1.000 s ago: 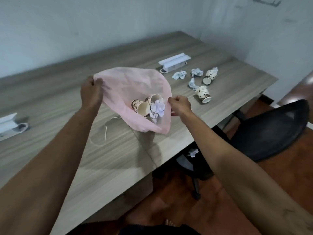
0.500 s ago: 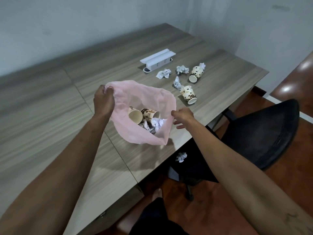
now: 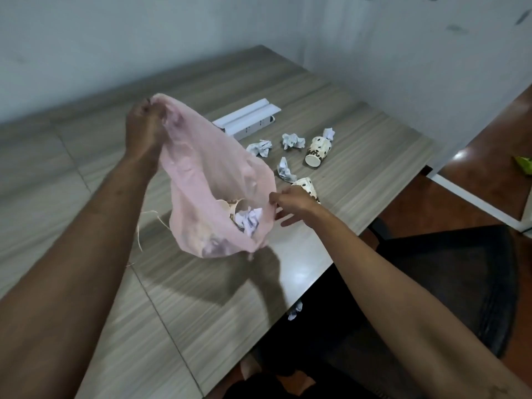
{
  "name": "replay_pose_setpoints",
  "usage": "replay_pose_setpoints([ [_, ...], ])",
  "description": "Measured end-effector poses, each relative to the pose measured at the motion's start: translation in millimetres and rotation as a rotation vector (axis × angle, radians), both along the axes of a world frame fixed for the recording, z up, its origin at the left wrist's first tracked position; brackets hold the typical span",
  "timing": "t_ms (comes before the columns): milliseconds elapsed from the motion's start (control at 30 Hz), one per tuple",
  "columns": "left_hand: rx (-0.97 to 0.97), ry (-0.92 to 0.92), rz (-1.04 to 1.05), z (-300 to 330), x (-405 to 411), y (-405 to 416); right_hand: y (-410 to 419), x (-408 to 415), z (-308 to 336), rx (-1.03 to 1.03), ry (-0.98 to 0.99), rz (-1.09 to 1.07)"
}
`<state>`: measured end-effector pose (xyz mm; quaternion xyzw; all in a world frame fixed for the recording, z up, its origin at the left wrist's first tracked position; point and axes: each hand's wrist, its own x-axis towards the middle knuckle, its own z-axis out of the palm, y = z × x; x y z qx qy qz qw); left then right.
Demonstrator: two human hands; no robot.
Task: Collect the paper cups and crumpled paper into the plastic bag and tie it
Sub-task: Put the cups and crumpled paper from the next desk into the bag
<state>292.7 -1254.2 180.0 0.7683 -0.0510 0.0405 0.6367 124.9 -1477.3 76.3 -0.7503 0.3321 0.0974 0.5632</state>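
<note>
**Bag half filled, more rubbish waiting on the desk**

A pale wall backs the wood-grain desk [image 3: 86, 174], with a dark chair [image 3: 449, 283] tucked at its right edge. You are holding the pink plastic bag [image 3: 207, 180] above the desk: your left hand [image 3: 144, 131] is closed on the high end of the rim, and your right hand [image 3: 293, 204] pinches the low side of the rim with thumb and forefinger while the other fingers stay spread. Inside the bag, a paper cup [image 3: 229, 207] and crumpled paper [image 3: 249, 221] already lie at the bottom.

You look to be mid-collection. Beyond your right hand, one spotted cup [image 3: 306, 185] lies just behind it and another cup [image 3: 318, 151] lies farther back, with several paper wads [image 3: 292, 141] scattered around them near a white power strip [image 3: 247, 119]. One more wad [image 3: 296, 309] seems to sit below the desk edge.

Next, you would likely free your right hand, keep the mouth open with the left, and reach for the nearest cup. Tying comes last.
</note>
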Motion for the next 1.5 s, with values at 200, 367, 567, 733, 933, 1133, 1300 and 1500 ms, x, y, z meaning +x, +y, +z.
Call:
replay_pose_setpoints([
  [200, 0.054, 0.027, -0.189, 7, -1, -12, -31, 4, -10, 0.075, 0.256, 0.343],
  [367, 0.242, -0.059, -0.184, -13, -21, -10, -73, 2, -13, 0.065, 0.460, 0.454],
  [567, 0.392, -0.125, -0.127, -29, -42, -12, -109, 6, -55, -0.687, 0.045, -0.183],
  [733, 0.386, -0.195, -0.095, -34, -47, -14, -100, -1, -106, -0.500, 0.096, -0.136],
  [933, 0.356, -0.267, -0.077, -27, -37, -16, -89, -3, -127, -0.316, 0.060, -0.334],
  [1133, 0.373, -0.291, -0.105, -17, -24, -14, -88, 3, -115, -0.026, -0.022, -0.599],
  [1300, 0.334, -0.253, -0.088, -17, -14, -20, -85, -2, -71, 0.392, -0.413, -0.743],
  [1500, 0.271, -0.205, -0.093, -15, -6, -40, -48, -14, 25, 0.651, -0.704, -0.296],
])
